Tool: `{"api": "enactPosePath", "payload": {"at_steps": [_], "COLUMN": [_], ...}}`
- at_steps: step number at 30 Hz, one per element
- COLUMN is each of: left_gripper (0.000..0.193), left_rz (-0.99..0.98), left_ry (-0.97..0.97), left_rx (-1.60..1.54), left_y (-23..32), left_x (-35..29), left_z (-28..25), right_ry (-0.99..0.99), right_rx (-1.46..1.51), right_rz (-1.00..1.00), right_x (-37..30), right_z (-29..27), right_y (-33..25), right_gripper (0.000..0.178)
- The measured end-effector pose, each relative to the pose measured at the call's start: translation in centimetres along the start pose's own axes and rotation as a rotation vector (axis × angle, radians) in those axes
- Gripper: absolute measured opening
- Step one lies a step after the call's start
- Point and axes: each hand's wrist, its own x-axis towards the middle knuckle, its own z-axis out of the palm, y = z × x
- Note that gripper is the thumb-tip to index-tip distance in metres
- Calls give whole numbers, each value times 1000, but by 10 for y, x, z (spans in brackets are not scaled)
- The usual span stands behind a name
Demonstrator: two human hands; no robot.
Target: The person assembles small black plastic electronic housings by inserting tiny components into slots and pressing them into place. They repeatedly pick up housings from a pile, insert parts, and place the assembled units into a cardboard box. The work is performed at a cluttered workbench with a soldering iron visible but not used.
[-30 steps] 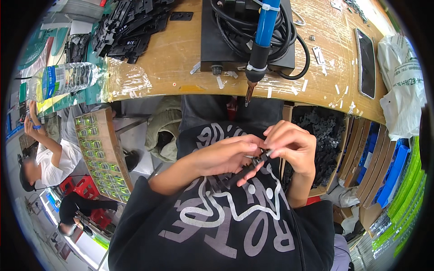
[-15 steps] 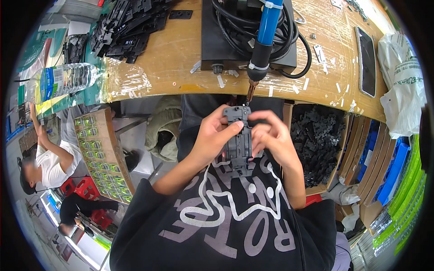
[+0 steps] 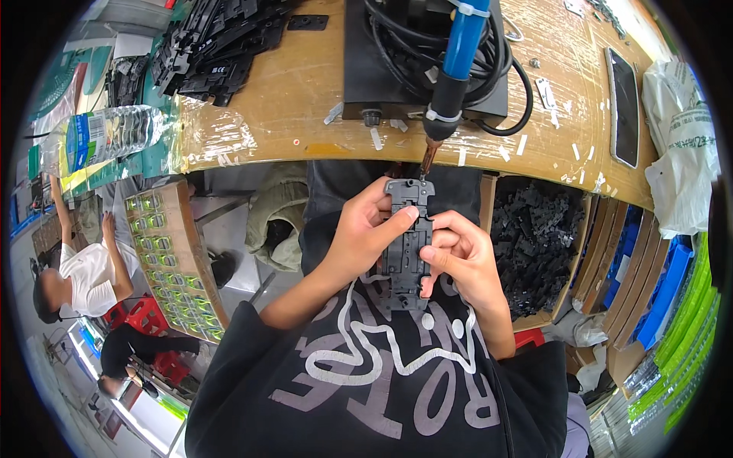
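Note:
I hold a long dark grey plastic part (image 3: 407,240) upright between both hands, just below the edge of the wooden bench (image 3: 298,114). My left hand (image 3: 365,233) grips its left side with the thumb across the front. My right hand (image 3: 462,259) grips its right side lower down. The top end of the part sits right under the metal tip of a blue-handled tool (image 3: 452,76) that hangs down over the bench edge.
A black box with coiled cable (image 3: 397,53) sits on the bench, beside a heap of black plastic parts (image 3: 214,46), a water bottle (image 3: 114,133) and a phone (image 3: 626,107). A carton of black parts (image 3: 538,244) stands right. Other people sit lower left.
Both hands lifted the plastic part from my lap up to the tool's tip and turned it upright. It now sits closer under the tip than half a second ago.

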Motion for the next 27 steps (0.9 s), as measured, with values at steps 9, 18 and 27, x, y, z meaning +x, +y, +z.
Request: {"api": "enactPosePath", "payload": {"at_steps": [9, 18, 27], "left_gripper": [23, 21, 20], "left_rz": [18, 25, 50], "left_ry": [4, 18, 26], "left_rx": [23, 16, 54], "left_y": [0, -1, 1], "left_x": [0, 1, 0], "left_z": [1, 1, 1], "right_ry": [17, 24, 31], "right_rx": [-14, -11, -14], "right_rz": [2, -1, -31], "right_x": [0, 2, 0], "right_z": [0, 0, -1], "right_y": [2, 0, 1], "right_gripper": [20, 20, 23]}}
